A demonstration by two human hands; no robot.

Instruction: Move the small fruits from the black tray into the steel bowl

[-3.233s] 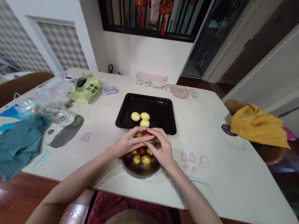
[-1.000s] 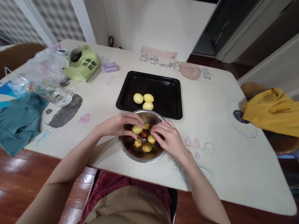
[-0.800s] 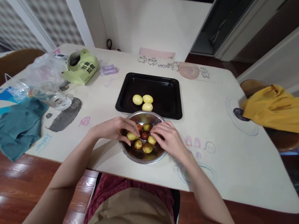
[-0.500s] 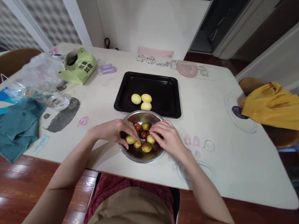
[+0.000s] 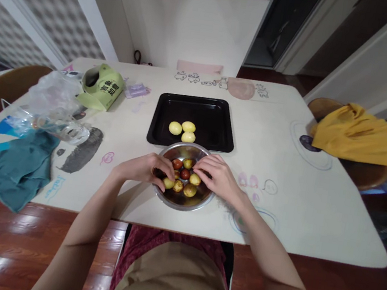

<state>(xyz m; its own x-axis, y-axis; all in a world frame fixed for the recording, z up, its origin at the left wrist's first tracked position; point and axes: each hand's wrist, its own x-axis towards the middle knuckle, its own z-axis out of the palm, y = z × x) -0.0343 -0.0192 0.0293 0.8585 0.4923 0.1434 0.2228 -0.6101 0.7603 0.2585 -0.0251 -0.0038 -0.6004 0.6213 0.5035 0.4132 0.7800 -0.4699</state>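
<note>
A shiny metal bowl (image 5: 183,206) stands near the table's front edge, with several mottled yellow-green and red-brown jujubes (image 5: 190,190) in it. My left hand (image 5: 143,169) curves over the bowl's left side, thumb and fingers apart around a yellow-green jujube (image 5: 168,183); firm contact cannot be made out. From the right, my right hand (image 5: 220,176) reaches over the rim, its curved fingertips close beside another jujube (image 5: 194,179), and nothing shows lifted in it. Just behind the bowl, a black baking tray (image 5: 215,124) carries three pale yellow-green jujubes (image 5: 188,127).
On the left lie a teal cloth (image 5: 22,171), clear plastic bags (image 5: 53,97), a green paper box (image 5: 102,86) and a small purple packet (image 5: 137,90). A yellow cloth (image 5: 358,135) hangs over a chair at the right. Drawings mark the white tabletop (image 5: 316,210).
The fingers of my left hand have drawn back slightly, so more of the jujubes beneath them shows. My right hand keeps its place at the rim. The tray's jujubes are unmoved.
</note>
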